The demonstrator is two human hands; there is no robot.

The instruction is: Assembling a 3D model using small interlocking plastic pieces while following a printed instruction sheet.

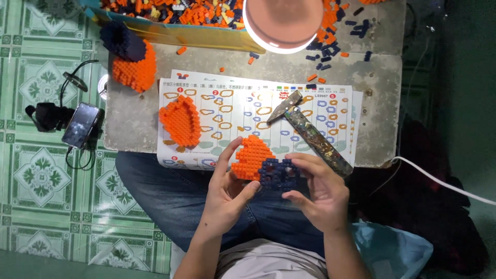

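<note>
Head view, read left to right. At far left, on green patterned floor tiles [41,170], a dark smartphone [81,125] with black cables. On the grey stone slab [129,119], a bulky orange-and-navy brick model [129,59]; beside it, on the printed instruction sheet [310,103], a flat orange leaf-shaped brick panel [181,121]. Behind, a tray of loose orange and navy bricks [170,13] and a round lit lamp head [283,23]. At right on the sheet, a worn steel hammer [310,132], head toward the sheet's middle, handle running down to the right.

Centre, just off the slab's near edge and above the lap in blue jeans [165,196]: small orange plastic brick plate [250,157] joined on its right to a navy plastic brick lattice [278,174]. Left hand [225,188] clamped on the orange plate, thumb pressing its lower edge, fingers up behind its left side. Right hand [318,191] pinched on the navy lattice, thumb below, fingers curled over the right edge.

Judged light, stiff within each layer, yet fragile along the stud seams, especially at the orange-navy join; open lattice likely weaker than the solid plate. Best held by opposite edges near the join, with support behind the flat face, not by a projecting corner. Long axis apparently diagonal, upper left to lower right; orange tip pointing up toward the sheet, navy end toward the right hand, broad face turned up to the camera
</note>
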